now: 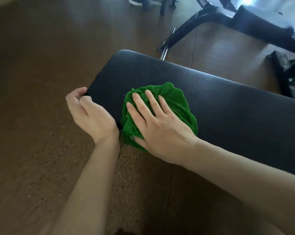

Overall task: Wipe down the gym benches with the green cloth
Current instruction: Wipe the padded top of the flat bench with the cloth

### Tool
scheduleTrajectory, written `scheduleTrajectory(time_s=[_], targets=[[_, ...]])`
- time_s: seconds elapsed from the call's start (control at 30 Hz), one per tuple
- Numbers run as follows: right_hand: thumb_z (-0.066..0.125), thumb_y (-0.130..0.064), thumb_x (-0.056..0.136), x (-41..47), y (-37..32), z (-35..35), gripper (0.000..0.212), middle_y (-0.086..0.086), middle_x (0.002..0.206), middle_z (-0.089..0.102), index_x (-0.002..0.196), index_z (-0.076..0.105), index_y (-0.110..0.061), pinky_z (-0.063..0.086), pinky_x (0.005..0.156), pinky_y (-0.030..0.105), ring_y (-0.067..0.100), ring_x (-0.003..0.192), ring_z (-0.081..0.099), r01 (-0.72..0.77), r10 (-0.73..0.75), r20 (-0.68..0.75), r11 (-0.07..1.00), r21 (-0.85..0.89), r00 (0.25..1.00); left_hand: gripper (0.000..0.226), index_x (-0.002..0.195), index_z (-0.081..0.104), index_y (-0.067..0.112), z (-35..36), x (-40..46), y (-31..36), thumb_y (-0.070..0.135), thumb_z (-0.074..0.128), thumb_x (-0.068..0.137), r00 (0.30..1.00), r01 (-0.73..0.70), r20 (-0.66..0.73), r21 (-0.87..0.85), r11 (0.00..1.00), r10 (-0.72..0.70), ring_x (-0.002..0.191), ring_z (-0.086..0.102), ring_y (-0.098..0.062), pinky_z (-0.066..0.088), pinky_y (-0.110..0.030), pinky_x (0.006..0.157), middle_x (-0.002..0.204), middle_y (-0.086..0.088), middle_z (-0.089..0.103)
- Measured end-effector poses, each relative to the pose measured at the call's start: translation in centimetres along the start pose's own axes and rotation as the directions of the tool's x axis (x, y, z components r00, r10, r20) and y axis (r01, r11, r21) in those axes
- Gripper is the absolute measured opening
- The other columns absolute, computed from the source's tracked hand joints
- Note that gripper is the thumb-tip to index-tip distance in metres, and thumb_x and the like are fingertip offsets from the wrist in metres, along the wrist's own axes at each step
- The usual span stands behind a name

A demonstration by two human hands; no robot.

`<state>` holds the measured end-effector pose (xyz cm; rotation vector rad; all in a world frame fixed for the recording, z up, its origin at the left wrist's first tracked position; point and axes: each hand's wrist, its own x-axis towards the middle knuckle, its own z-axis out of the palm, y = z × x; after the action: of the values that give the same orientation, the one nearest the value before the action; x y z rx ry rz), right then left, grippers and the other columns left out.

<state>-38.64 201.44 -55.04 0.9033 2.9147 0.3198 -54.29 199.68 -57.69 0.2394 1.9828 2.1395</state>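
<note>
Right grip (157, 122), fingers spread flat, atop bunched green cloth (175, 102) on desk (228, 102); left grip (90, 114) curled over desk's end.

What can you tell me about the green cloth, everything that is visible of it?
The green cloth looks like fuzzy terry fabric, bunched into a rumpled, rounded pad with ragged edges. It lies on the black ribbed bench pad, near its left end. The right hand presses flat on it with straight, spread fingers. The left hand does not touch it.

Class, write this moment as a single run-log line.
right hand: flat, pressing green cloth | cloth: bunched on bench pad near its end | left hand: at pad's end edge, fingers curled
</note>
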Motion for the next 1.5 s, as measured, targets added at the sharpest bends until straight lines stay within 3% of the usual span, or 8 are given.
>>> scheduleTrajectory(time_s=[0.1, 0.27, 0.37, 0.53, 0.83, 1.1, 1.27, 1.5], targets=[[0.037, -0.051, 0.106, -2.5, 0.9, 0.1, 0.078, 0.019, 0.171, 0.007, 0.165, 0.006, -0.010, 0.027, 0.121, 0.060, 0.045, 0.155, 0.015, 0.021, -0.021, -0.017, 1.000, -0.017, 1.000, 0.027, 0.104, 0.063, 0.023, -0.4, 0.4, 0.5, 0.028, 0.040, 0.092, 0.993, 0.118, 0.029, -0.073, 0.990, -0.116, 0.107, 0.061, -0.025, 0.053, -0.051, 0.098, 0.113, 0.000, 0.063], [0.039, -0.039, 0.107, -9.6, 4.3, 0.5, 0.073, 0.021, 0.171, 0.008, 0.165, 0.006, -0.010, 0.034, 0.118, 0.061, 0.046, 0.154, 0.020, 0.039, -0.036, 0.033, 0.995, -0.097, 0.999, 0.032, 0.119, 0.063, 0.026, -0.8, 0.1, 0.9, 0.027, 0.034, 0.105, 0.979, 0.165, 0.126, -0.032, 0.986, -0.160, 0.104, 0.058, -0.008, 0.047, -0.023, 0.086, 0.116, 0.009, 0.061], [0.026, -0.043, 0.107, -8.2, 3.9, 0.3, 0.072, 0.026, 0.169, 0.011, 0.163, 0.006, -0.002, 0.036, 0.116, 0.063, 0.052, 0.152, 0.020, 0.050, -0.038, 0.085, 0.989, -0.139, 0.996, 0.033, 0.115, 0.064, 0.033, -1.3, 0.4, 1.1, 0.033, 0.033, 0.105, 0.949, 0.257, 0.210, -0.077, 0.963, -0.237, 0.110, 0.061, -0.010, 0.049, -0.027, 0.089, 0.120, 0.008, 0.063], [0.034, -0.047, 0.106, -0.1, -0.2, -0.5, 0.079, 0.029, 0.167, 0.013, 0.161, 0.008, 0.003, 0.030, 0.119, 0.062, 0.054, 0.151, 0.018, 0.062, -0.057, 0.045, 0.989, -0.131, 0.997, 0.040, 0.120, 0.067, 0.029, -2.1, 1.2, 2.1, 0.044, 0.032, 0.106, 0.858, 0.475, 0.298, -0.146, 0.868, -0.419, 0.109, 0.067, -0.019, 0.055, -0.040, 0.096, 0.121, 0.001, 0.070], [0.026, -0.046, 0.105, 7.6, -4.5, -1.5, 0.076, 0.025, 0.169, 0.010, 0.163, 0.006, 0.000, 0.026, 0.122, 0.061, 0.053, 0.152, 0.016, 0.112, -0.115, -0.029, 0.989, -0.100, 0.993, 0.064, 0.111, 0.076, 0.023, -3.6, 3.0, 2.2, 0.060, 0.023, 0.105, 0.814, 0.531, 0.362, -0.141, 0.836, -0.456, 0.109, 0.072, -0.024, 0.053, -0.049, 0.104, 0.109, -0.003, 0.079], [0.037, -0.043, 0.106, 2.9, -2.2, -1.1, 0.071, 0.013, 0.172, 0.013, 0.165, 0.012, -0.011, 0.030, 0.122, 0.054, 0.040, 0.155, 0.023, 0.093, -0.096, -0.040, 0.994, -0.064, 0.995, 0.054, 0.108, 0.078, 0.025, -2.6, 2.1, 1.5, 0.049, 0.029, 0.105, 0.875, 0.455, 0.271, -0.173, 0.874, -0.402, 0.110, 0.071, -0.022, 0.053, -0.047, 0.105, 0.114, -0.002, 0.077], [0.033, -0.041, 0.106, -4.6, 1.1, -1.0, 0.069, 0.014, 0.172, 0.014, 0.165, 0.013, -0.011, 0.036, 0.119, 0.057, 0.041, 0.154, 0.026, 0.023, -0.017, 0.068, 0.996, -0.087, 0.998, 0.043, 0.118, 0.071, 0.027, -1.9, 1.5, 1.1, 0.036, 0.030, 0.107, 0.917, 0.364, 0.236, -0.159, 0.918, -0.322, 0.111, 0.064, -0.013, 0.052, -0.030, 0.091, 0.122, 0.004, 0.068], [0.016, -0.060, 0.104, 2.6, 0.4, -1.4, 0.077, 0.007, 0.174, 0.000, 0.166, 0.001, -0.017, 0.012, 0.129, 0.053, 0.037, 0.159, -0.001, 0.049, -0.062, 0.152, 0.995, 0.088, 0.986, 0.036, 0.103, 0.070, 0.035, -0.7, 1.2, -0.5, 0.042, 0.037, 0.092, 0.969, 0.235, 0.122, -0.192, 0.953, -0.214, 0.112, 0.066, -0.026, 0.054, -0.056, 0.097, 0.119, -0.002, 0.070]])
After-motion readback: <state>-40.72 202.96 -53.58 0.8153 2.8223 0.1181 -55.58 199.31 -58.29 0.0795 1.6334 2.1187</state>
